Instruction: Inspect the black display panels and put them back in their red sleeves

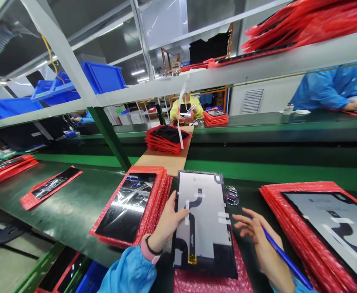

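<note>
My left hand grips a tablet screen panel by its left edge, thumb over the silver-grey back. The panel is tilted, showing a black flex cable, white tape strips and a black lower part. Beneath its lower end lies red bubble wrap. Off the panel's right edge, my right hand keeps a blue pen tucked in it, the fingers stretched toward the panel without clearly touching it. A small clear item with metal parts sits behind the panel's right edge.
A stack of red bubble bags with a screen on top stands left; another stack stands right. Ahead are a cardboard sheet and more red sleeves. A shelf beam crosses overhead. Co-workers sit across the bench.
</note>
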Tool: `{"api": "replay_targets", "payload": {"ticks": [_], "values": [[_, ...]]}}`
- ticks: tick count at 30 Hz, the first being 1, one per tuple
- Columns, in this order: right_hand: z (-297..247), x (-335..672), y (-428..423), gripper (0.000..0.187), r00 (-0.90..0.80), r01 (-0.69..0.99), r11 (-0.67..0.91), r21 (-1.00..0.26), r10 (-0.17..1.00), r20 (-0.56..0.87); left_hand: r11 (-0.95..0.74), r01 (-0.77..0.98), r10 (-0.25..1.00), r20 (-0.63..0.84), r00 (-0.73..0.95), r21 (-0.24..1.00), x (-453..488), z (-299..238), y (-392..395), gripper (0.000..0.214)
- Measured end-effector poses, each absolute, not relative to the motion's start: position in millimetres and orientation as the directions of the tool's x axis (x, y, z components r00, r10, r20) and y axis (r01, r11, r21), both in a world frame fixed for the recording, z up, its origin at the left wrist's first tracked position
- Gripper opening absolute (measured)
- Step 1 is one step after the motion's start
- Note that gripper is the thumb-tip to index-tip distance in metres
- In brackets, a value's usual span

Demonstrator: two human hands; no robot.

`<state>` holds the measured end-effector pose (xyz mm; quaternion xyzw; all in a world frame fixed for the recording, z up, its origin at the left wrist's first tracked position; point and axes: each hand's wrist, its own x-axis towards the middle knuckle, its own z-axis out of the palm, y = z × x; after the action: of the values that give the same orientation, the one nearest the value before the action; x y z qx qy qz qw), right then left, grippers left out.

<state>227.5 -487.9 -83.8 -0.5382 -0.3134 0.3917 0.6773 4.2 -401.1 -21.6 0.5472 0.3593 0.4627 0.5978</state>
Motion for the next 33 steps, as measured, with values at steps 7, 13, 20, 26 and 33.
{"api": "replay_targets", "payload": {"ticks": [7, 13, 20, 26, 33], "values": [[-21, 226, -487, 0.039, 0.31, -0.24, 0.079, -0.968, 0.951, 0.001, -0.106, -0.285, 0.957, 0.175, 0.23, 0.953, 7, 28, -399, 0.049], [25, 218, -481, 0.034, 0.271, -0.06, 0.148, -0.987, 0.954, 0.127, -0.12, -0.369, 0.946, 0.22, 0.24, 0.921, 11, 45, -392, 0.053], [41, 213, -458, 0.021, 0.365, 0.29, 0.162, -0.943, 0.892, 0.265, -0.249, -0.334, 0.926, 0.324, 0.191, 0.909, 18, 54, -387, 0.047], [37, 215, -438, 0.044, 0.454, 0.114, 0.251, -0.961, 0.847, 0.276, -0.466, -0.131, 0.87, 0.48, 0.111, 0.875, 24, 50, -375, 0.032], [41, 208, -446, 0.069, 0.191, -0.337, 0.313, -0.888, 0.946, 0.261, -0.92, 0.062, 0.367, 0.795, 0.483, 0.387, 29, 37, -358, 0.044]]}}
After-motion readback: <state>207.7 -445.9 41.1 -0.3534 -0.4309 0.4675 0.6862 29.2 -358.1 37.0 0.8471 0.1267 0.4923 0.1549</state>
